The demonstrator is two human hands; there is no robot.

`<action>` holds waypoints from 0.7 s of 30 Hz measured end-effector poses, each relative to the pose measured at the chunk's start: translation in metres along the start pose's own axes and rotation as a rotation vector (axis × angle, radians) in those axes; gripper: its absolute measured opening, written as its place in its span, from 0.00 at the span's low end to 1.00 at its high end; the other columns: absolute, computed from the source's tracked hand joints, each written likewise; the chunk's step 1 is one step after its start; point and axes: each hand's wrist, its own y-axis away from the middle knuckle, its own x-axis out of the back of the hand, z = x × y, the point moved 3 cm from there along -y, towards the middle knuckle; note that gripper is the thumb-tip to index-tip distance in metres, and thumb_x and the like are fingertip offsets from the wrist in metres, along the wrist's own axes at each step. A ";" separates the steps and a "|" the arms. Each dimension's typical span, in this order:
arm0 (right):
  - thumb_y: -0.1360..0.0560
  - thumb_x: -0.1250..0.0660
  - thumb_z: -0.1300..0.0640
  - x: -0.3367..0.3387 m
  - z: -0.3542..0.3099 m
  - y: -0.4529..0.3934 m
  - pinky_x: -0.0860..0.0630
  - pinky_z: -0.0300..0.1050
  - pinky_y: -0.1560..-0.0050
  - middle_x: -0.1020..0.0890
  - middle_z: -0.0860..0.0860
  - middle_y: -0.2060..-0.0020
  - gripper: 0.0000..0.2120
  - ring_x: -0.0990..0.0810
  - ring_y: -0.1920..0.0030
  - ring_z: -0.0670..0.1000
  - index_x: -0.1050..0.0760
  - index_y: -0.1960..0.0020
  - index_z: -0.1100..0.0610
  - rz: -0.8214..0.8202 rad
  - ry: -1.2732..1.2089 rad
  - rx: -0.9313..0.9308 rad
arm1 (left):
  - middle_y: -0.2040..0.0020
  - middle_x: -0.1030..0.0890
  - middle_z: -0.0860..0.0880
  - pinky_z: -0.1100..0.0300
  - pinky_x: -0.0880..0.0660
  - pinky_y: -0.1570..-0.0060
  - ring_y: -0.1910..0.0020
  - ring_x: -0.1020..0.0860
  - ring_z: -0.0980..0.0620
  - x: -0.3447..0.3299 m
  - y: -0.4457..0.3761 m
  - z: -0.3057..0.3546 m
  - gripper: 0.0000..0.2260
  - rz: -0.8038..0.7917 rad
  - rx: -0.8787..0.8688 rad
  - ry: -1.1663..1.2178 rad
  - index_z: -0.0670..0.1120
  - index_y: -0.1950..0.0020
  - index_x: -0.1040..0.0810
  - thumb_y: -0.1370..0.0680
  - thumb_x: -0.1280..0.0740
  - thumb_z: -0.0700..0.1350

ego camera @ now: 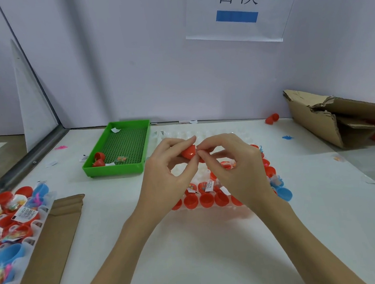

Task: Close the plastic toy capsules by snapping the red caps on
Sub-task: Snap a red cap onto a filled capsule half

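Holding a red dome-shaped plastic cap (188,152) above the clear moulded plastic capsule tray (209,211), the left hand (164,176) pinches it between thumb and forefinger. The right hand (234,163) meets it from the opposite side, fingertips (202,154) curled in a narrow pinching grip at the cap's rim; what they grip there is too small to tell, possibly a capsule half or a slip of paper.

Position of task items, all relative to the capsule tray:
- Held cap: raised above the tray's far half, between both hands.
- Open red capsule halves (205,200): seated in the tray's near row, several with printed paper slips and small toys just behind them.
- Blue plastic capsule halves (284,193): at the tray's right edge.
- Green perforated plastic bin (142,140): left of the tray on the white desk (190,263), holding two loose red pieces.
- Torn brown cardboard box (313,119): well to the right of the tray.

Risks, as judged from this position:
1. Misaligned rims. If the cap is pressed on tilted, it will probably not snap and may spring off.
2. Trapped contents. A paper slip caught between the rims would likely prevent closure.
3. Fingertip-only grip. Pressure on the smooth dome could squirt the cap out onto the desk.
4. Forearms sit close over the near row; lowering them may unseat open halves.
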 end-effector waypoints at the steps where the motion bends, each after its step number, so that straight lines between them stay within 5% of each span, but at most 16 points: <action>1: 0.24 0.27 0.62 0.000 0.000 0.000 0.25 0.25 0.49 0.16 0.47 0.53 0.06 0.19 0.51 0.42 0.16 0.47 0.59 -0.001 0.022 0.018 | 0.45 0.21 0.45 0.59 0.19 0.42 0.49 0.16 0.53 0.001 0.000 0.000 0.17 -0.001 0.002 0.016 0.43 0.33 0.18 0.21 0.28 0.32; 7: 0.23 0.27 0.59 0.000 -0.003 -0.003 0.22 0.31 0.48 0.17 0.42 0.49 0.10 0.17 0.47 0.43 0.19 0.44 0.49 -0.049 -0.256 -0.156 | 0.44 0.20 0.44 0.58 0.20 0.41 0.47 0.16 0.49 0.004 -0.002 -0.002 0.18 -0.002 0.014 0.073 0.43 0.33 0.18 0.22 0.28 0.32; 12: 0.25 0.25 0.61 -0.002 -0.003 -0.003 0.19 0.40 0.47 0.15 0.47 0.52 0.11 0.15 0.48 0.52 0.20 0.43 0.57 -0.006 -0.456 -0.316 | 0.43 0.19 0.44 0.56 0.20 0.40 0.43 0.17 0.47 0.000 -0.001 -0.004 0.17 -0.065 0.003 0.095 0.43 0.32 0.18 0.21 0.29 0.33; 21: 0.29 0.26 0.43 -0.003 0.001 0.001 0.23 0.28 0.53 0.13 0.42 0.57 0.14 0.14 0.52 0.41 0.16 0.49 0.50 -0.051 -0.564 -0.612 | 0.43 0.18 0.47 0.57 0.20 0.42 0.43 0.17 0.45 0.003 -0.003 -0.007 0.16 -0.127 0.016 0.133 0.44 0.36 0.17 0.22 0.26 0.34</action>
